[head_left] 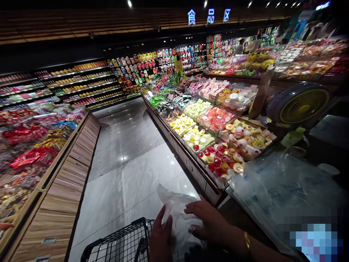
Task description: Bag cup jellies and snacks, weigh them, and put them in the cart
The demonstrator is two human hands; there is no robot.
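Note:
A thin, whitish plastic bag (181, 214) is held up between my two hands at the bottom middle of the head view. My left hand (160, 236) grips its left edge, with the thumb and fingers closed on the film. From the right, my right hand (209, 220) has its bent fingers on the bag's other side, and a gold bracelet (247, 241) circles that wrist. The bag looks crumpled, and its lower end runs out of sight behind my arm. Just left of my left hand is a black wire shopping cart basket (120, 242).
Right of the aisle floor (128, 153) stands a display bin of jelly cups (220, 158) and packaged sweets. A pile of clear plastic bags (283, 189) lies on the near right counter, below a fan (300, 103). Wooden bins (62, 189) line the left side.

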